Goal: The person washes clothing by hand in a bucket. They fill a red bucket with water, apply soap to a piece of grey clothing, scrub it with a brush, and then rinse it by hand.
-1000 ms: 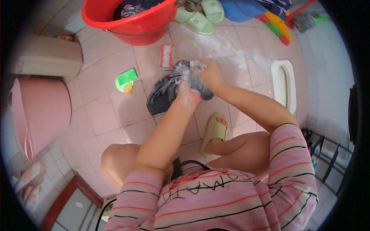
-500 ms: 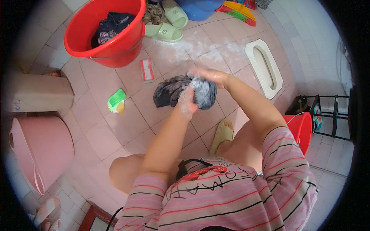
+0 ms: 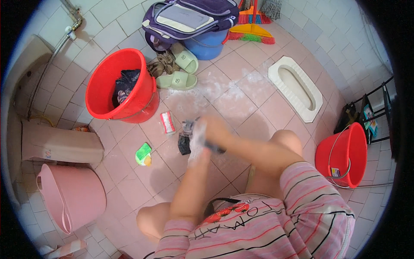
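A wet dark grey cloth [image 3: 184, 144], streaked with white suds, is bunched between my hands just above the tiled floor. My left hand [image 3: 198, 142], coated in foam, is closed around its middle. Over the top of the bunch lies my right hand [image 3: 217, 132], blurred by motion, its fingers seemingly curled down onto the fabric. Part of the cloth shows below the right hand; the rest is hidden by both hands. Just beyond it on the floor is a red-and-white scrubbing brush or sponge [image 3: 167, 123]. A green sponge [image 3: 143, 151] rests on a small pale dish to the left.
A red bucket [image 3: 148, 108] with dark clothes stands far left, beside green slippers [image 3: 177, 80]. A purple backpack [image 3: 194, 19] sits on a blue tub [image 3: 209, 47]. Around me are a squat toilet [image 3: 297, 88], another red bucket [image 3: 340, 155] and a pink basket [image 3: 77, 194].
My right hand has moved from the cloth's far edge to over its top, closer to me. The cloth is more tightly bunched. My head view has shifted, showing more of the far wall.
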